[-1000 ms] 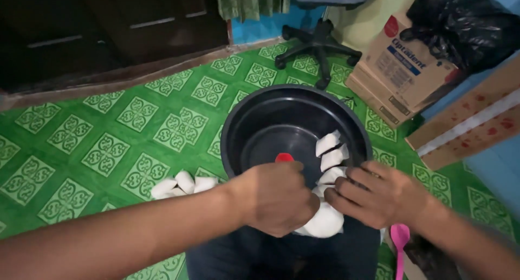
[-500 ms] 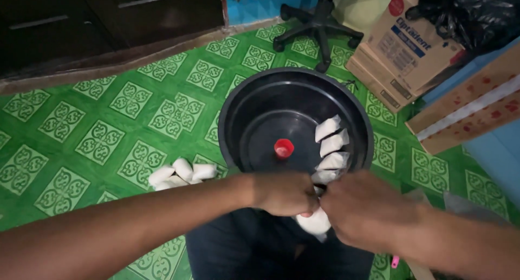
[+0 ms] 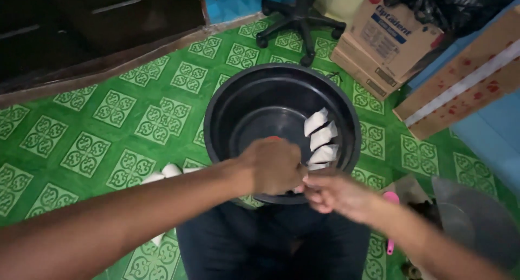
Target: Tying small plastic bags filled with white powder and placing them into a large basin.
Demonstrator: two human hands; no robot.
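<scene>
The left hand [image 3: 273,166] was curled in a loose fist and the right hand [image 3: 333,196] pinched against it at the near rim of the black basin [image 3: 227,104]; what they gripped was hidden. Three white packets [image 3: 322,136] leaned on the basin's inner right wall, more white packets [image 3: 162,174] lay on the green patterned floor [image 3: 108,117]
</scene>
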